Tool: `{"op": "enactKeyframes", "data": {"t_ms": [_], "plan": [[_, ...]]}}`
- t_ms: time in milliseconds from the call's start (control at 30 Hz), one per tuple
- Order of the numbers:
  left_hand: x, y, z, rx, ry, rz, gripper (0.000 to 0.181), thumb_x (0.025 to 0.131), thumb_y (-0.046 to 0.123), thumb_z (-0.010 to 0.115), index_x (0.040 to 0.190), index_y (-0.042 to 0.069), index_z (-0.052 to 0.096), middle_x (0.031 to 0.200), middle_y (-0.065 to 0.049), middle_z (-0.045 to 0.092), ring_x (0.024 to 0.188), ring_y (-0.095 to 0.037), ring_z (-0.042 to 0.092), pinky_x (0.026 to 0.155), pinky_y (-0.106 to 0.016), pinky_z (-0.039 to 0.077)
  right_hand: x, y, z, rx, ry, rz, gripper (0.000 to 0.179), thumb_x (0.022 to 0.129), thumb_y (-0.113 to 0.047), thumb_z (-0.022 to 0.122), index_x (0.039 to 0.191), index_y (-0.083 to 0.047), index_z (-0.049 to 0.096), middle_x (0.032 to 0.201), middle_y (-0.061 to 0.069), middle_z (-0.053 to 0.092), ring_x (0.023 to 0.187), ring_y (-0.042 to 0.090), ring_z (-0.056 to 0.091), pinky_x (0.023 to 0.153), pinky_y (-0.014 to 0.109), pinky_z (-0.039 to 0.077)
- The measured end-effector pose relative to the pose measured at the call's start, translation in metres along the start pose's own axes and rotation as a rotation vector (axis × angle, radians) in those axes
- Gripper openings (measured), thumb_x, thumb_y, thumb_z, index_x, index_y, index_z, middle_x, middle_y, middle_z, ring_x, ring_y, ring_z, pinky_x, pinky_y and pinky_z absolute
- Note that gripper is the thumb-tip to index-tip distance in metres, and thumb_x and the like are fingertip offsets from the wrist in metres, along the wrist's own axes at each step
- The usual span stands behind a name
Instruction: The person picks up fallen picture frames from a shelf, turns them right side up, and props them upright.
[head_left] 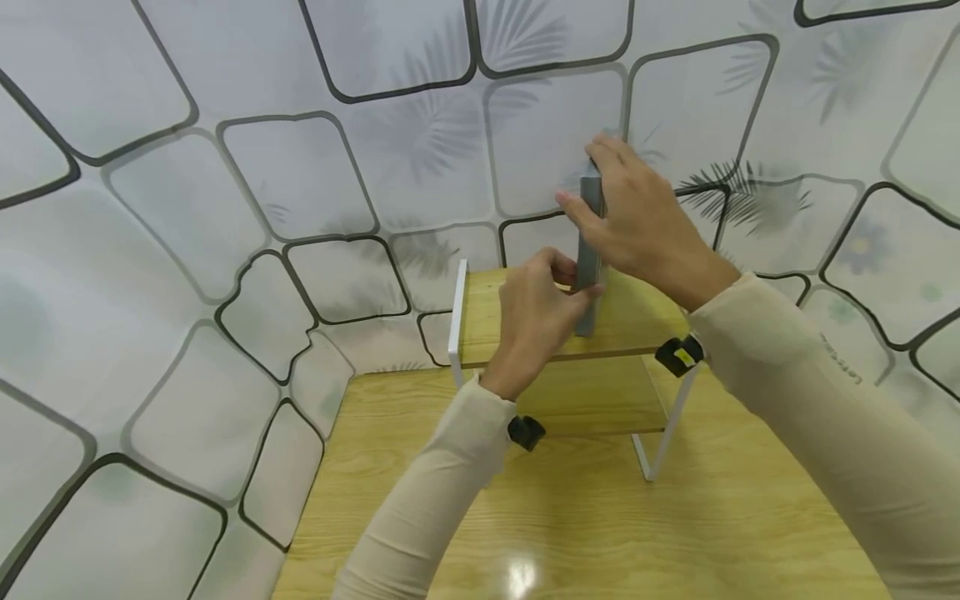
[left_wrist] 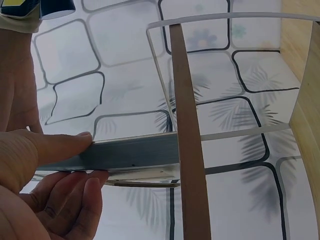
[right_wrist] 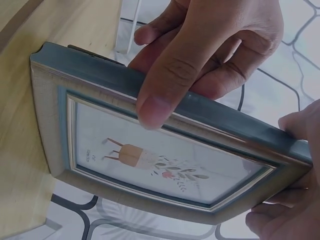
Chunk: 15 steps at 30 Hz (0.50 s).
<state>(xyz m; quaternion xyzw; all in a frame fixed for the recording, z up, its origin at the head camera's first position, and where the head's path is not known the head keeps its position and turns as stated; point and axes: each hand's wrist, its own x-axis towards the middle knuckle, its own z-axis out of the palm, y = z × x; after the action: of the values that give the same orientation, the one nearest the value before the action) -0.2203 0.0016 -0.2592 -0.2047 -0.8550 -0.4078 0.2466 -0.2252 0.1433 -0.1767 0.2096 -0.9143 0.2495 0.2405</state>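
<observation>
A picture frame [head_left: 588,250] with a blue-grey edge stands upright on the wooden top [head_left: 483,321] of a small two-tier shelf. Its front, in the right wrist view, has a silvery border [right_wrist: 47,120] around a print of a vase with flowers [right_wrist: 131,156]. My left hand [head_left: 536,312] pinches the near side edge, thumb on one face and fingers on the other. At the upper end, my right hand [head_left: 637,217] grips the frame between thumb and fingers. In the left wrist view the frame's lower end meets the shelf's brown edge [left_wrist: 190,130].
White metal legs [head_left: 663,433] carry the shelf, and a lower wooden board [head_left: 592,400] lies beneath its top. Wood-grain flooring [head_left: 420,517] extends in front. A patterned wall covering [head_left: 420,150] rises close behind and to the left.
</observation>
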Motion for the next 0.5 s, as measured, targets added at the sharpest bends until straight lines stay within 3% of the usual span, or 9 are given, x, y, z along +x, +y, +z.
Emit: {"op": "enactKeyframes", "data": {"t_ms": [333, 500], "plan": [[-0.001, 0.002, 0.006, -0.007, 0.020, 0.040, 0.029, 0.082, 0.024, 0.088, 0.097, 0.005, 0.071, 0.090, -0.004, 0.076, 0.073, -0.010, 0.073, 0.066, -0.016, 0.053, -0.001, 0.011, -0.003, 0.030, 0.023, -0.093, 0.067, 0.102, -0.026, 0.060, 0.152, 0.009, 0.032, 0.158, 0.026, 0.032, 0.145, 0.044, 0.032, 0.117, 0.055, 0.029], [-0.004, -0.001, 0.003, -0.058, 0.031, 0.087, 0.021, 0.094, 0.027, 0.076, 0.097, 0.006, 0.073, 0.090, -0.004, 0.076, 0.070, -0.010, 0.072, 0.061, -0.013, 0.052, -0.001, 0.019, -0.005, 0.065, 0.041, -0.133, 0.065, 0.101, -0.022, 0.062, 0.151, 0.009, 0.034, 0.156, 0.026, 0.036, 0.146, 0.041, 0.032, 0.119, 0.051, 0.027]]}}
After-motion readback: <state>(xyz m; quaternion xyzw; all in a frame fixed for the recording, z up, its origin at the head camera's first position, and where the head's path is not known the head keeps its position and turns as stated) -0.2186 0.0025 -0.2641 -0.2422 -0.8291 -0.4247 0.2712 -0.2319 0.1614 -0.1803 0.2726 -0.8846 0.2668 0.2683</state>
